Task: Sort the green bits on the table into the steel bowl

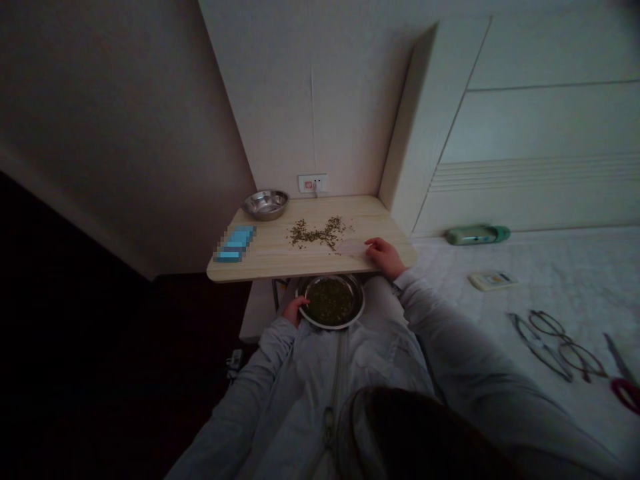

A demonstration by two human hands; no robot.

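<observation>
My left hand (295,310) grips the left rim of a steel bowl (356,310) full of small green beans, held on my lap just below the front edge of a small wooden table (265,257). A scatter of the same green beans (316,233) lies on the tabletop. My right hand (384,255) rests on the table's right front part, fingers curled onto a pale, thin sheet or card (351,248) beside the beans.
An empty steel bowl (265,204) stands at the table's back left, a blue blurred object (235,243) at its left front. A wall socket (313,183) sits behind. On the bed to the right lie a green case (477,234), a small card (493,280), eyeglasses (555,343) and scissors (623,380).
</observation>
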